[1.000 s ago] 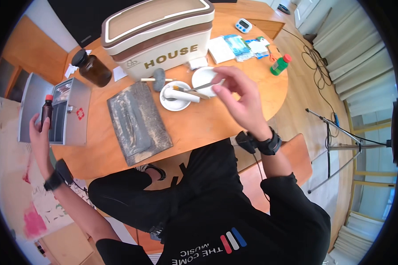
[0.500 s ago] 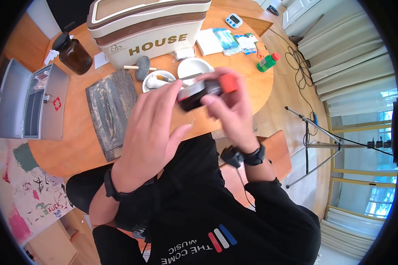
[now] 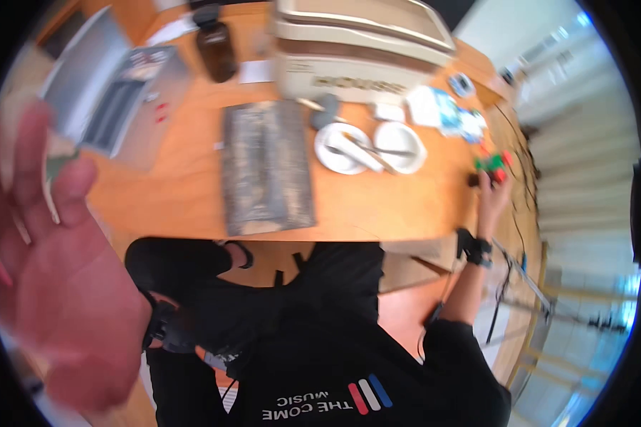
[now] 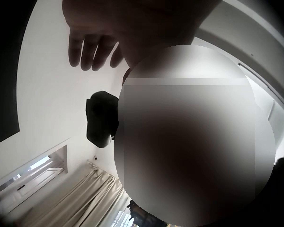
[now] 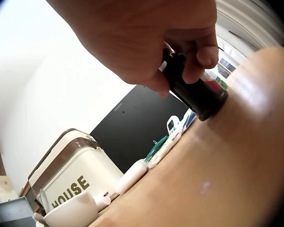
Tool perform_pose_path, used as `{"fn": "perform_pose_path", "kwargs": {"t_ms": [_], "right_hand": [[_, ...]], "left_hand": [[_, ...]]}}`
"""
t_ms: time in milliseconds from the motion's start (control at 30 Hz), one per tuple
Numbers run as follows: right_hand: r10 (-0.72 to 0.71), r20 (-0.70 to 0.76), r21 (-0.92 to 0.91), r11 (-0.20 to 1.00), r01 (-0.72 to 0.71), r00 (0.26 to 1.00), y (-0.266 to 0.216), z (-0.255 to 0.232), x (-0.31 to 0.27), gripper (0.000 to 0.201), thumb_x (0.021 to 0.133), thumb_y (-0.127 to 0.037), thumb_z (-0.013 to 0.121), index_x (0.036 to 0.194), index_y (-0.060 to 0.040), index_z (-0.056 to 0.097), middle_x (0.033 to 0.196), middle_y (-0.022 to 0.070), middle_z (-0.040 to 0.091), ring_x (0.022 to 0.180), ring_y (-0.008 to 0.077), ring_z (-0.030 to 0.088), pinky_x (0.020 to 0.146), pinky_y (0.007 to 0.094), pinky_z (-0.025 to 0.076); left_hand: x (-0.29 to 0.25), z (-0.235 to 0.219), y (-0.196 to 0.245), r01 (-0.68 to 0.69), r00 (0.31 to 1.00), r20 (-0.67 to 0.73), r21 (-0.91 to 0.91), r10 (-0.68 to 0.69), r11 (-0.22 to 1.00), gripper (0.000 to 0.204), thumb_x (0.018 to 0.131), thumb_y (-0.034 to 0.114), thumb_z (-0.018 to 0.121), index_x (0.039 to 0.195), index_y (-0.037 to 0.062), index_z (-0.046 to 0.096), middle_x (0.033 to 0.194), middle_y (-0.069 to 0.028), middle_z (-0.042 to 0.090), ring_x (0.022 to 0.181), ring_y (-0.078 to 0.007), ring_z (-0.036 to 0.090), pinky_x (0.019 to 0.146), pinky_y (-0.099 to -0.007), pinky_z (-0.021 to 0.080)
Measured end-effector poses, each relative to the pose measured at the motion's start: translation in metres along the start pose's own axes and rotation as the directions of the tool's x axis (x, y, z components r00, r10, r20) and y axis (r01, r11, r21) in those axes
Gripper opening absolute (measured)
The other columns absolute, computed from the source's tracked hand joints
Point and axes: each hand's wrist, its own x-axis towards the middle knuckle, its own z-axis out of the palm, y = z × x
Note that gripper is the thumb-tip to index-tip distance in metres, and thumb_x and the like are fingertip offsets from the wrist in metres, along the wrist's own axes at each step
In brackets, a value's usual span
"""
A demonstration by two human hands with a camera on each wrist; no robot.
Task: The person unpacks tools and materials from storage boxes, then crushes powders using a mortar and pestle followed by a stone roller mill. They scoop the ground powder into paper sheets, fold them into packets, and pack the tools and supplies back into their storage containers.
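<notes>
Far left: one left hand [image 3: 64,270], fingers extended and spread, holding nothing. Beyond it, one open grey case [image 3: 146,132], box-shaped, red-marked. Next, one brown cylindrical jar [image 3: 218,55], dark-capped; one rectangular slab [image 3: 267,171], streaked, flat on the wooden table [image 3: 171,203]. One grey-headed tool [image 3: 325,112] with a pale stick lies before one cream box [image 3: 360,64] lettered HOUSE. Two round white dishes [image 3: 409,163], side by side. Far right: one right hand [image 3: 493,203], fingers curled round one smooth dark bottle [image 5: 194,92] near the table's right edge; base contact cannot be determined. Just beside it, one green bottle [image 3: 487,164].
</notes>
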Motion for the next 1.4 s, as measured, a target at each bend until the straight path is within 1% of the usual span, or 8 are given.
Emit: {"fn": "perform_pose_path", "kwargs": {"t_ms": [200, 333, 600, 733, 1033, 1200, 1267, 1400], "right_hand": [[0.015, 0.082, 0.171, 0.985, -0.028, 0.996, 0.033, 0.009, 0.005, 0.052, 0.093, -0.021, 0.081, 0.128, 0.0088, 0.058, 0.115, 0.0192, 0.068, 0.100, 0.0251, 0.068, 0.091, 0.0370, 0.055], [-0.230, -0.191, -0.433, 0.892, 0.129, 0.954, -0.031, -0.011, -0.025, 0.071, 0.093, -0.042, 0.079, 0.135, 0.0107, 0.056, 0.116, 0.0232, 0.066, 0.097, 0.0363, 0.063, 0.091, 0.0469, 0.049], [-0.282, 0.037, 0.097, 0.956, 0.277, 0.959, -0.146, 0.009, -0.041, 0.042, 0.101, -0.011, 0.070, 0.137, 0.0042, 0.055, 0.112, 0.0084, 0.062, 0.072, 0.0069, 0.049, 0.060, 0.0221, 0.040], [-0.558, 0.178, 0.354, 0.805, 0.476, 0.811, -0.273, 0.043, -0.056, 0.047, 0.098, 0.001, 0.067, 0.142, 0.0035, 0.052, 0.121, 0.0081, 0.058, 0.074, 0.0067, 0.049, 0.063, 0.0220, 0.041], [-0.961, 0.238, 0.613, 0.263, 0.745, 0.143, -0.524, 0.199, -0.061, 0.028, 0.089, -0.015, 0.077, 0.111, 0.0008, 0.068, 0.097, 0.0122, 0.064, 0.074, 0.0264, 0.059, 0.066, 0.0347, 0.050], [-0.874, 0.473, 0.430, 0.337, 0.838, 0.109, -0.601, 0.313, -0.073, 0.030, 0.089, -0.022, 0.074, 0.113, -0.0041, 0.073, 0.119, 0.0205, 0.068, 0.106, 0.0347, 0.067, 0.094, 0.0444, 0.055], [-0.675, 0.695, 0.290, 0.578, 0.763, 0.247, -0.626, 0.335, -0.086, 0.035, 0.083, -0.034, 0.077, 0.105, -0.0064, 0.078, 0.116, 0.0250, 0.065, 0.104, 0.0407, 0.063, 0.092, 0.0484, 0.053], [-0.785, 0.615, 0.450, 0.421, 0.787, 0.069, -0.638, 0.405, -0.074, 0.058, 0.078, -0.047, 0.082, 0.116, -0.0045, 0.076, 0.102, 0.0216, 0.074, 0.091, 0.0345, 0.074, 0.084, 0.0417, 0.057]], "left_hand": [[-0.012, -0.071, 0.082, -0.202, 0.972, -0.115, 0.056, 0.208, 0.978, 0.074, 0.090, 0.041, 0.060, 0.140, -0.0121, 0.045, 0.157, -0.0332, 0.032, 0.150, -0.0461, 0.027, 0.123, -0.0604, 0.024], [-0.031, -0.096, 0.107, -0.261, 0.952, -0.134, 0.103, 0.273, 0.960, 0.075, 0.091, 0.043, 0.060, 0.141, -0.0100, 0.045, 0.157, -0.0308, 0.033, 0.150, -0.0442, 0.026, 0.124, -0.0591, 0.023], [-0.017, -0.132, 0.147, -0.169, 0.980, -0.102, 0.021, 0.170, 0.985, 0.075, 0.092, 0.047, 0.061, 0.143, -0.0059, 0.045, 0.157, -0.0260, 0.036, 0.152, -0.0405, 0.025, 0.125, -0.0565, 0.021], [-0.022, -0.138, 0.129, -0.227, 0.967, -0.140, -0.085, 0.214, 0.970, 0.076, 0.092, 0.049, 0.061, 0.144, -0.0039, 0.045, 0.157, -0.0236, 0.037, 0.152, -0.0387, 0.025, 0.126, -0.0552, 0.020], [-0.035, -0.156, 0.108, -0.326, 0.931, -0.253, -0.243, 0.265, 0.914, 0.076, 0.093, 0.054, 0.061, 0.146, 0.0007, 0.045, 0.157, -0.0182, 0.040, 0.154, -0.0345, 0.024, 0.128, -0.0523, 0.018], [-0.019, -0.169, 0.113, -0.351, 0.929, -0.221, -0.268, 0.298, 0.897, 0.077, 0.094, 0.056, 0.061, 0.147, 0.0033, 0.045, 0.157, -0.0152, 0.041, 0.155, -0.0322, 0.023, 0.129, -0.0507, 0.017], [-0.013, -0.169, 0.114, -0.376, 0.920, -0.224, -0.281, 0.321, 0.883, 0.077, 0.094, 0.057, 0.061, 0.148, 0.0043, 0.045, 0.157, -0.0139, 0.042, 0.155, -0.0313, 0.023, 0.130, -0.0500, 0.017], [-0.002, -0.174, 0.133, -0.370, 0.926, -0.184, -0.270, 0.330, 0.889, 0.077, 0.095, 0.059, 0.061, 0.149, 0.0064, 0.045, 0.157, -0.0115, 0.043, 0.156, -0.0294, 0.022, 0.131, -0.0487, 0.016]]}}
